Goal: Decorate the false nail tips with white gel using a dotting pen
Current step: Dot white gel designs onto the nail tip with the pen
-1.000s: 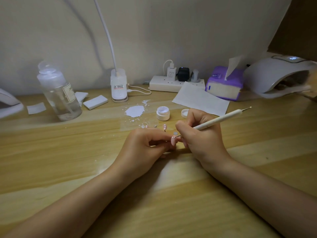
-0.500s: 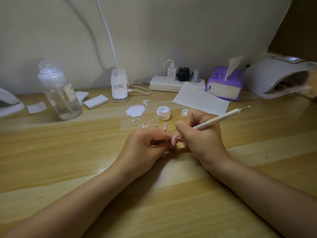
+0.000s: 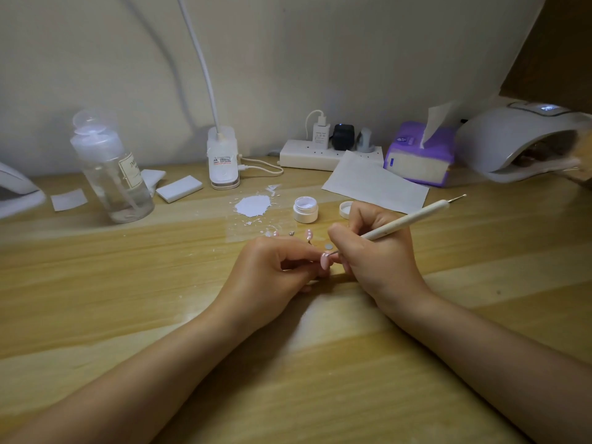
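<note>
The right hand has its grip closed pencil-fashion round the dotting pen; the left hand pinches a pink false nail tip just above the surface. The pen's long axis runs from its working point, touching the tip at 8 o'clock, up to 2 o'clock. Dotting looks under way: other tips lie towards 12 o'clock, by the open gel pot; how many are finished is unclear.

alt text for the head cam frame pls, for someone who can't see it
Over a wooden desk, the left hand pinches a pink false nail tip while the right hand holds a white dotting pen with its lower tip at the nail. Behind sit an open white gel jar, a clear bottle and a nail lamp.
</note>
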A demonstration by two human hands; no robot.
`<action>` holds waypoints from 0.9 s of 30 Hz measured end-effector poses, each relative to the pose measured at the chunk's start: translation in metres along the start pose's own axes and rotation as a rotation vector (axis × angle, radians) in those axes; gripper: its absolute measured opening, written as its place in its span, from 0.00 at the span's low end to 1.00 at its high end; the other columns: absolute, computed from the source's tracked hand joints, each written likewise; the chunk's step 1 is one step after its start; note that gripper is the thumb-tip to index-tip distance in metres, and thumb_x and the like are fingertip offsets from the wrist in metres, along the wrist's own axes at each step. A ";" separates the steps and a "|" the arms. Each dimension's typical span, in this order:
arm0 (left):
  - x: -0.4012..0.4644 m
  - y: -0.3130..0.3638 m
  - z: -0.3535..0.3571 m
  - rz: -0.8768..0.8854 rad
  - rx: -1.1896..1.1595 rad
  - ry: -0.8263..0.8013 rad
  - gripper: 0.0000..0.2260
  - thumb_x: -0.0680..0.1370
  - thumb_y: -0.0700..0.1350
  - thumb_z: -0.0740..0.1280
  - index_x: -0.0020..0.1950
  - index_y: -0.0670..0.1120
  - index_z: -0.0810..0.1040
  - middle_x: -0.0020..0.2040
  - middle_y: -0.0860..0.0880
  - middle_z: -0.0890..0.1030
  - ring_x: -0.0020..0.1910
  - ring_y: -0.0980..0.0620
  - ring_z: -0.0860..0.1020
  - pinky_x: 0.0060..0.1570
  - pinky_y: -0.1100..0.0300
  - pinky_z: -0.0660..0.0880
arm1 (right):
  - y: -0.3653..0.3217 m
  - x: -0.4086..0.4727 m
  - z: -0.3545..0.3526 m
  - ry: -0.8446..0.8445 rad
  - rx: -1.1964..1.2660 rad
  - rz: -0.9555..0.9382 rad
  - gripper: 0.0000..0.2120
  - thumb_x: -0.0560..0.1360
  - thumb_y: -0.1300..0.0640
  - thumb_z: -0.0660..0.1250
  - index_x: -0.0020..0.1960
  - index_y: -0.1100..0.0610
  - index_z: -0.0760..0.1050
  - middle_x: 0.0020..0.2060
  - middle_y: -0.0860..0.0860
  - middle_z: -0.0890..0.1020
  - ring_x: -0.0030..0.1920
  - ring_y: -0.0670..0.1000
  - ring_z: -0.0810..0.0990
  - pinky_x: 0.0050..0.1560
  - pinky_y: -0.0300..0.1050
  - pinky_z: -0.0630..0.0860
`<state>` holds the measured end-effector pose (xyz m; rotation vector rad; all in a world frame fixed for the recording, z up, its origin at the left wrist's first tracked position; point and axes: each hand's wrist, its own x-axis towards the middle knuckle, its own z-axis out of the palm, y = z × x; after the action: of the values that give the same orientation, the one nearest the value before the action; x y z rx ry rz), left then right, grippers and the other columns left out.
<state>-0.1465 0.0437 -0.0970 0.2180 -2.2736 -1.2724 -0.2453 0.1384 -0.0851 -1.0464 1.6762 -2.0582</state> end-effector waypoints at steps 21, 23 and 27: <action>0.000 0.002 0.000 -0.036 -0.026 0.003 0.07 0.72 0.34 0.70 0.42 0.45 0.84 0.37 0.46 0.83 0.37 0.47 0.81 0.36 0.60 0.79 | 0.001 0.000 0.000 0.006 -0.039 -0.016 0.17 0.68 0.73 0.61 0.27 0.59 0.59 0.15 0.47 0.66 0.20 0.46 0.76 0.24 0.35 0.68; 0.000 0.001 0.000 -0.038 -0.030 0.001 0.07 0.72 0.34 0.70 0.42 0.45 0.84 0.37 0.45 0.83 0.36 0.49 0.81 0.35 0.64 0.78 | 0.001 0.000 0.000 0.002 -0.037 -0.018 0.17 0.68 0.73 0.61 0.27 0.59 0.59 0.15 0.46 0.66 0.20 0.46 0.76 0.23 0.33 0.68; 0.000 0.000 0.001 -0.035 -0.033 -0.001 0.08 0.72 0.33 0.69 0.42 0.44 0.84 0.38 0.44 0.83 0.36 0.49 0.80 0.35 0.65 0.78 | 0.000 0.000 0.000 0.006 -0.025 -0.010 0.18 0.68 0.73 0.61 0.26 0.58 0.59 0.14 0.46 0.67 0.20 0.46 0.76 0.22 0.32 0.67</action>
<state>-0.1473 0.0443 -0.0970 0.2469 -2.2569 -1.3267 -0.2452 0.1382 -0.0855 -1.0598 1.7072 -2.0540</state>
